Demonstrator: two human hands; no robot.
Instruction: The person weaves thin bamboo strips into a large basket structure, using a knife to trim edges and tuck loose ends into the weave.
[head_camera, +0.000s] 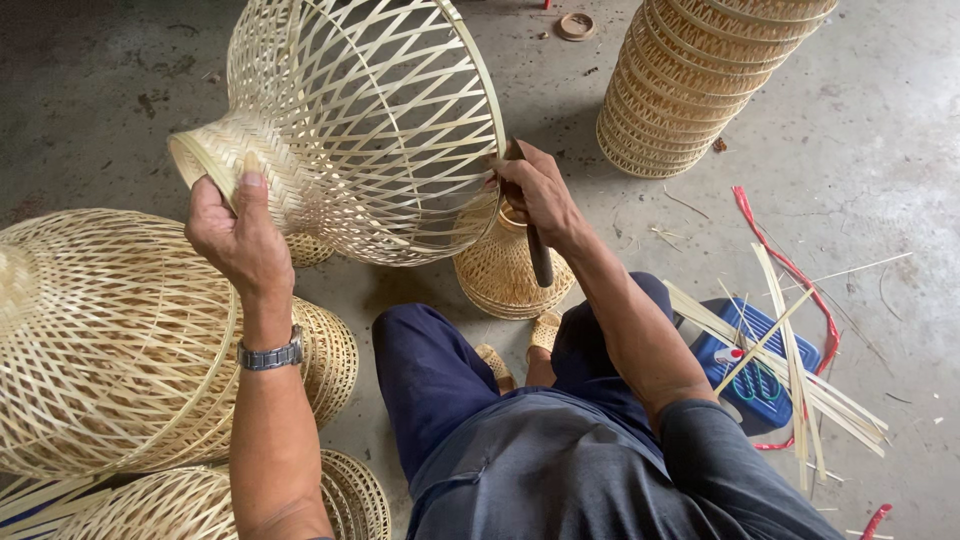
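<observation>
While sitting low over the grey concrete floor (880, 130), holding up a big pale woven bamboo lampshade-shaped basket (370, 120), open lattice on the wide part and tight weave at the narrow neck. Left hand (238, 235) clamped around that narrow neck, thumb pressed flat on the weave, silver metal wristwatch (271, 355) on the wrist. Right hand (537, 195) closed around a dark wooden-handled tool (538, 250), handle pointing down toward the lap, business end tucked against the basket's wide rim hoop, so can't really see the tip. Basket tilted sideways in the air, wide mouth facing right, neck facing left, well clear of the floor.

Around it, plenty more of the same stuff. Tall leaning stack of nested woven bamboo baskets (690, 80) toward the far right edge of the floor. Small upturned woven bamboo basket (505, 275) sitting right under the right hand, just past the knees in dark blue trousers (430, 370). Large finished bamboo lattice basket (100, 340) lying on the near left side, with more of them poking in at the near left corner. Loose pale bamboo strips (800, 380) scattered on the near right, lying across a blue plastic stool (755, 375), with a red plastic strap (790, 265) curling past them. Small round tape roll (575, 25) up at the far edge.
</observation>
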